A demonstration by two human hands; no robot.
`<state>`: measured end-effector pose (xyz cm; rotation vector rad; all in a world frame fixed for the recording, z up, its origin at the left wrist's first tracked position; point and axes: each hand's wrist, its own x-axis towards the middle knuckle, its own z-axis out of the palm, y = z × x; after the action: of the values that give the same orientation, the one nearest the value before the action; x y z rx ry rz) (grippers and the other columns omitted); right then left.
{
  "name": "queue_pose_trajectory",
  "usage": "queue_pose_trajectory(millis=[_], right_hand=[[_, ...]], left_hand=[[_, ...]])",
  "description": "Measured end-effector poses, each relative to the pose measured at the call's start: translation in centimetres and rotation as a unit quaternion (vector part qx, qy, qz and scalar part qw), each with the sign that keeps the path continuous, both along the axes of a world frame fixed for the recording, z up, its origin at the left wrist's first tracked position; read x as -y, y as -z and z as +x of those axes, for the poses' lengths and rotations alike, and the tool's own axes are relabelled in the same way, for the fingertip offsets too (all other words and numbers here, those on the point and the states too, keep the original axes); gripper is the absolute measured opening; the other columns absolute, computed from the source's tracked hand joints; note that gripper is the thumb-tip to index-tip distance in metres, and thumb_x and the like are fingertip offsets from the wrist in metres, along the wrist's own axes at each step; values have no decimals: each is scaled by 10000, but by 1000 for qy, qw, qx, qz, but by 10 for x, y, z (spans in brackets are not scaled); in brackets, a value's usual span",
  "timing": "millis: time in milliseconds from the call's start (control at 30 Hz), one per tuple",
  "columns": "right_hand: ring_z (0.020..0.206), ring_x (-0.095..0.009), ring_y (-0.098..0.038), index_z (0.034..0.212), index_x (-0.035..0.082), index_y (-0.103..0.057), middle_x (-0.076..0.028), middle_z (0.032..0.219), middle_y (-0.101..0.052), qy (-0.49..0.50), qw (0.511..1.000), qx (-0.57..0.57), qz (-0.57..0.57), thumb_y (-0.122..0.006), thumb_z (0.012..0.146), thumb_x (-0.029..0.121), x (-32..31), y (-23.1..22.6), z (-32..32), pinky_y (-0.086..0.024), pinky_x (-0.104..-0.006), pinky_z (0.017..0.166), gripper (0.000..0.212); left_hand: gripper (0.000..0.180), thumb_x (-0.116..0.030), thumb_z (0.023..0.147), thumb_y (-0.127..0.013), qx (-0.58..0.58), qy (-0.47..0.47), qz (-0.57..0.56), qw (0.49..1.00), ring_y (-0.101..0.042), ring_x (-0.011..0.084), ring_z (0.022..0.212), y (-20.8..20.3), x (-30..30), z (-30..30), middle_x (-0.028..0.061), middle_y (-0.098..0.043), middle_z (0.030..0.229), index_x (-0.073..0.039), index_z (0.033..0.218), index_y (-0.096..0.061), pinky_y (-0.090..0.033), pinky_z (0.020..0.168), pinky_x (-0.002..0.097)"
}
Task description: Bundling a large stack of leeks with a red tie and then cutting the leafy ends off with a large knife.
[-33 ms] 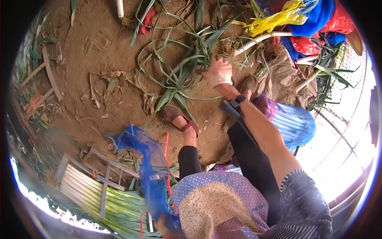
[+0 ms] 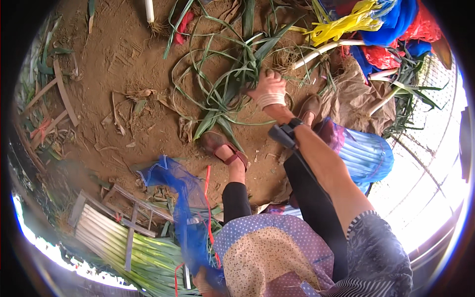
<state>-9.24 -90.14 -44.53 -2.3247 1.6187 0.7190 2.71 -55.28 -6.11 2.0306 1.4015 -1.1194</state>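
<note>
My right hand (image 2: 272, 91), wrapped in a pale band across the palm, reaches down to a tangle of green leek leaves (image 2: 237, 69) on the soil. Its thumb is spread away from the fingers, and I see nothing held in it. A dark device is strapped at that wrist. Just beyond, a leek (image 2: 321, 49) lies with its roots close to my fingertips. At the lower edge, my left hand (image 2: 202, 283) is partly covered beside blue netting (image 2: 190, 218); its fingers do not show clearly. A narrow silver strip (image 2: 186, 277) stands close to it.
At lower left, a frame (image 2: 130, 237) holds a bundle of leeks (image 2: 106, 230). A blue-white bundle (image 2: 366, 153) lies right of my leg. Brown paper (image 2: 354, 91), yellow plastic strips (image 2: 346, 22) and red netting (image 2: 381, 57) lie at upper right. Another leek (image 2: 149, 11) is at the top.
My right hand has shifted very slightly left and down. The dark device at the wrist has swung a little leftward. The leaves and bundles look unmoved.
</note>
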Motion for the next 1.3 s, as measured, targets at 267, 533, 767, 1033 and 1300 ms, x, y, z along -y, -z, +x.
queue_pose_trajectory(millis=[267, 533, 767, 1033, 1300], right_hand=[[830, -389, -629, 916, 74, -634, -200, 855, -649, 272, 951, 117, 94, -552, 770, 217, 13, -4, -42, -496, -455, 727, 221], [791, -370, -591, 1002, 42, -590, -185, 873, -609, 142, 976, 93, 133, -652, 678, 85, 64, -249, -209, -483, -417, 699, 333], [844, -314, -593, 1061, 31, -563, -164, 920, -613, 238, 965, -108, -30, -634, 741, 170, 182, -381, -423, -474, -406, 733, 356], [912, -297, -579, 1167, 40, -532, -159, 1009, -598, 98, 994, -14, 43, -596, 835, 311, 171, -297, -386, -475, -392, 807, 433], [969, -284, -569, 1086, 103, -586, -105, 1009, -582, -196, 968, 151, 49, -598, 758, 122, 64, -93, -140, -497, -382, 789, 330]], left_hand=[[187, -186, 925, -502, 26, -13, -50, 998, -532, 105, 685, 1, -17, -18, 5, -587, 768, -44, 894, -620, -436, 647, 226], [163, -99, 769, -646, 125, 36, -36, 991, -515, 140, 617, 8, -32, -32, 9, -554, 729, -33, 914, -611, -428, 580, 292], [294, -203, 740, -707, 109, 157, -42, 981, -545, 157, 634, 9, -2, -39, 32, -595, 800, 0, 934, -620, -460, 590, 304], [310, -81, 772, -606, 76, 195, -5, 978, -562, 185, 754, 8, 26, -46, 55, -609, 903, 31, 1062, -593, -456, 727, 309], [363, -206, 764, -694, 111, 173, -20, 978, -558, 197, 697, 8, -6, -49, 58, -591, 844, 11, 1036, -589, -471, 639, 327]])
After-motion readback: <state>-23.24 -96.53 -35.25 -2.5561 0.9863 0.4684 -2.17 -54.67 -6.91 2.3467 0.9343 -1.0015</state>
